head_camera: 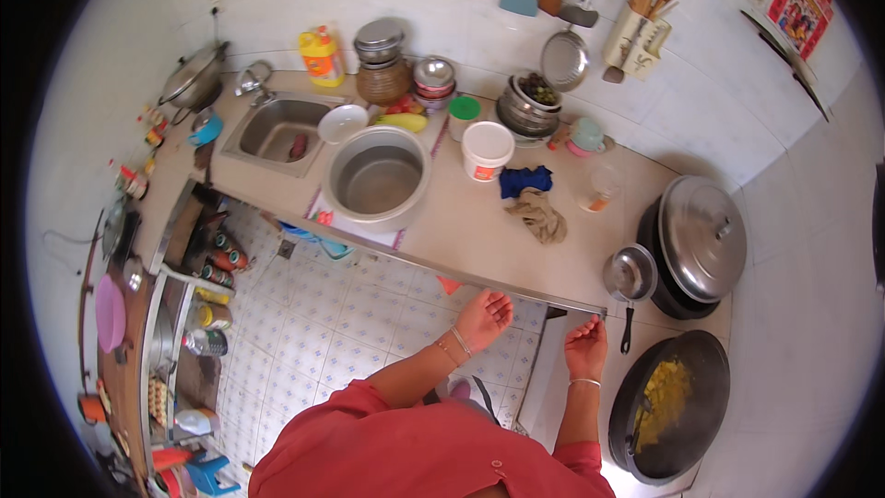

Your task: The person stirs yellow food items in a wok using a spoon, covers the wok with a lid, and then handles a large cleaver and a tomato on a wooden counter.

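My left hand (486,319) hangs in the air just off the counter's front edge, palm up, fingers loosely curled, with nothing in it. My right hand (587,347) is near the counter's front corner, left of the small saucepan (630,271); its fingers are bent and its fingertips are close together, and nothing shows between them. To the right of that hand, a large black wok (698,422) holds yellow food (665,394) with a utensil lying in it. On the counter beyond my hands lie a tan cloth (539,216) and a dark blue cloth (525,181).
A large metal pot (377,176) stands near the counter's front edge, beside the sink (280,135). A white tub (487,151) and a clear jar (599,187) stand farther back. A big lidded pan (702,238) is at the right. Shelves with bottles line the left side.
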Action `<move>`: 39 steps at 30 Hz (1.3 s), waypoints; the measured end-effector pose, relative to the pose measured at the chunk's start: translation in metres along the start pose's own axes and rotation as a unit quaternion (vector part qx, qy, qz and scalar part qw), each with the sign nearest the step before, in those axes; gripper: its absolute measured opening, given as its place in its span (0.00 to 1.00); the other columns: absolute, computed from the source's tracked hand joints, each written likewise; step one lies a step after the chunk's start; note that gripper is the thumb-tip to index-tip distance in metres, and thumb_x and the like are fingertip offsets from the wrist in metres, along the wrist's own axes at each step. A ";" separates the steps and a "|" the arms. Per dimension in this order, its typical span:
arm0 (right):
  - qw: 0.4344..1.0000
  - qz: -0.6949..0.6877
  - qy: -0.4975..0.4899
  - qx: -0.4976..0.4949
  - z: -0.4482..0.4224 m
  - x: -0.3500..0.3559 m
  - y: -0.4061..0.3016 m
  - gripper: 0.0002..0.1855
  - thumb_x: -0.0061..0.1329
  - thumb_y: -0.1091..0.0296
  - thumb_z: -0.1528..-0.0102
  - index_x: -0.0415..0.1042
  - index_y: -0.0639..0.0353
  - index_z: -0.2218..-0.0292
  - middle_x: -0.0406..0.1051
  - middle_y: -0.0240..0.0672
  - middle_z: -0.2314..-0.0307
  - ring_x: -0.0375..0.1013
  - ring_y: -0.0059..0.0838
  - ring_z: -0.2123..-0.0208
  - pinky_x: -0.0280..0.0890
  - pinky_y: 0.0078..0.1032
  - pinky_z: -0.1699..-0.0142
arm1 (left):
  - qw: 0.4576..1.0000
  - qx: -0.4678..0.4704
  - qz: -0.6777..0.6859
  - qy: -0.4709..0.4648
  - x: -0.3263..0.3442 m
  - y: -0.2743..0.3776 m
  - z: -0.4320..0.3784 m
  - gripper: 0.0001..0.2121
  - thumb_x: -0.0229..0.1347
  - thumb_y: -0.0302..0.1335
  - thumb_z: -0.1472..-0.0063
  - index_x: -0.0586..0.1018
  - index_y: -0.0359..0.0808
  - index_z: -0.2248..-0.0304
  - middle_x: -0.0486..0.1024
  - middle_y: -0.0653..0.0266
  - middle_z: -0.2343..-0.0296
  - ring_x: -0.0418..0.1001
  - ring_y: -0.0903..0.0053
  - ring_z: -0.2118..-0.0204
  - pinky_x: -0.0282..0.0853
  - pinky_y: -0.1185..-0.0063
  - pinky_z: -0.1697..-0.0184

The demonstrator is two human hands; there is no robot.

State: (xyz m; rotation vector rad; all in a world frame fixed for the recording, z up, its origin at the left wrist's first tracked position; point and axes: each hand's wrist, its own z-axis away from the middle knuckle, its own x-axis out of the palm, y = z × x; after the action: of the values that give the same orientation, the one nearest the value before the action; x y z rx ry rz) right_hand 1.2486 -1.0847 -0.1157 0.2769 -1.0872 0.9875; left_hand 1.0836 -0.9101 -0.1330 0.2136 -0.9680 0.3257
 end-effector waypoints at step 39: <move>0.759 0.316 -0.141 0.551 0.073 0.169 0.754 0.12 0.37 0.60 0.45 0.70 0.54 0.71 0.66 0.23 0.82 0.63 0.16 0.80 0.61 0.17 0.73 | 0.807 0.489 0.330 -0.034 -0.308 0.433 0.418 0.10 0.44 0.33 0.41 0.71 0.34 0.72 0.72 0.62 0.71 0.69 0.71 0.67 0.65 0.74 0.60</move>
State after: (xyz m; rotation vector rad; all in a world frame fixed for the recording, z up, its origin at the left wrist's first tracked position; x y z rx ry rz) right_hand 0.6318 -0.6146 -0.1348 1.0919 -0.7291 2.2239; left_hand 0.4425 -0.6951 -0.1442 0.8372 -0.8401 1.4803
